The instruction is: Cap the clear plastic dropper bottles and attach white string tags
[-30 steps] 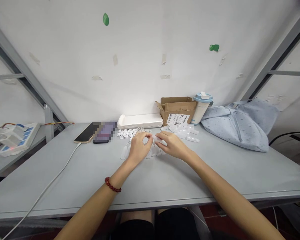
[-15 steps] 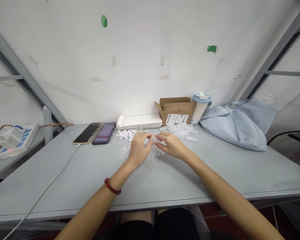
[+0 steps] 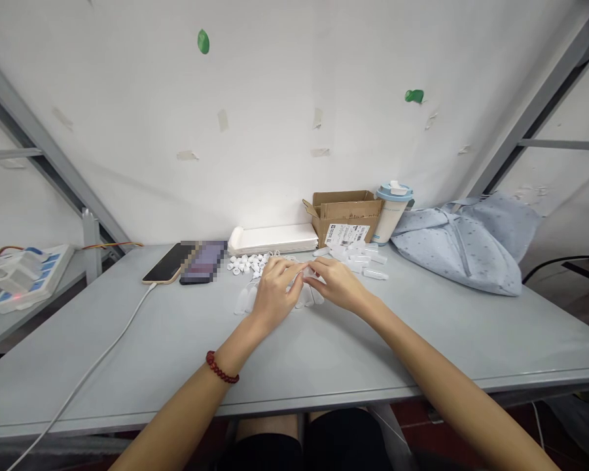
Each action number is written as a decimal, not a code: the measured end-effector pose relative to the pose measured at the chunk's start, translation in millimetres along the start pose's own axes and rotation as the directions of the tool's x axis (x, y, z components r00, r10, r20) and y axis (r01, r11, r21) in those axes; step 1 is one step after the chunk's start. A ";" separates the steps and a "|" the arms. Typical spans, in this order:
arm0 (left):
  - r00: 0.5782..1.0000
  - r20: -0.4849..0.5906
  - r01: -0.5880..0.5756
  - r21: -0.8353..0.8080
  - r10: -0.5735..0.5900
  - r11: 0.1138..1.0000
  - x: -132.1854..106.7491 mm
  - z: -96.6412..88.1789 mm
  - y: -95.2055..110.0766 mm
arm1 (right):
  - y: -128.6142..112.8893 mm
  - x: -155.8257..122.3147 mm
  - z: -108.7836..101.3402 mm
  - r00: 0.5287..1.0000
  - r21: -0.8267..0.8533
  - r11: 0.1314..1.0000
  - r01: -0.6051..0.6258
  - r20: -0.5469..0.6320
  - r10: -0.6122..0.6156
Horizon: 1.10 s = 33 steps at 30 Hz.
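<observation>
I've got left hand (image 3: 275,291) and right hand (image 3: 338,282) mid-frame, fingers narrow, tips nearly meeting; can't tell what's pinched. Flat clear pieces (image 3: 241,301) lie under and beside them, frame centre. Small white parts (image 3: 247,263) just up-left; clear tubes (image 3: 358,263) up-right, near cardboard box (image 3: 349,214).

the box (image 3: 352,210) looks matt cardboard, the tubes (image 3: 375,273) smooth translucent plastic.
</observation>
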<state>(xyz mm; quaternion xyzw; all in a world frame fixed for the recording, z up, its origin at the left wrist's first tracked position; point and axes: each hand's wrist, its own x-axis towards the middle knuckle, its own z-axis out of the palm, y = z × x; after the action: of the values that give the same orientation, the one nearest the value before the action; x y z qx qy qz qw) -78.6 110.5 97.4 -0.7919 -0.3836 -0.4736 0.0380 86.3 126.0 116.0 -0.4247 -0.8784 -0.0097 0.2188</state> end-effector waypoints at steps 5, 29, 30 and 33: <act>1.000 -0.002 -0.016 0.007 0.016 1.000 -0.1 0.9 0.0 | 2.1 0.7 4.2 0.997 0.048 0.999 -0.011 -0.077 0.015; 0.999 0.030 -0.026 0.020 0.025 0.999 -2.3 2.5 1.8 | 4.1 5.1 -9.4 0.923 0.878 0.333 -0.345 0.252 0.291; 0.998 0.052 -0.033 0.020 0.032 0.999 -2.4 2.4 2.3 | 5.2 4.7 -9.5 0.917 0.890 0.280 -0.360 0.282 0.282; 0.993 0.113 -0.041 0.017 0.039 0.999 -2.4 2.7 2.6 | 6.5 3.5 -12.8 0.900 0.895 0.176 -0.409 0.363 0.242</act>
<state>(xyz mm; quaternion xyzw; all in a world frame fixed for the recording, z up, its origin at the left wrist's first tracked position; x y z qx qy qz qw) -75.6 108.5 94.9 -0.8246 -0.3737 -0.4233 0.0336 94.1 130.2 127.9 -0.3797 -0.6014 0.6002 0.3659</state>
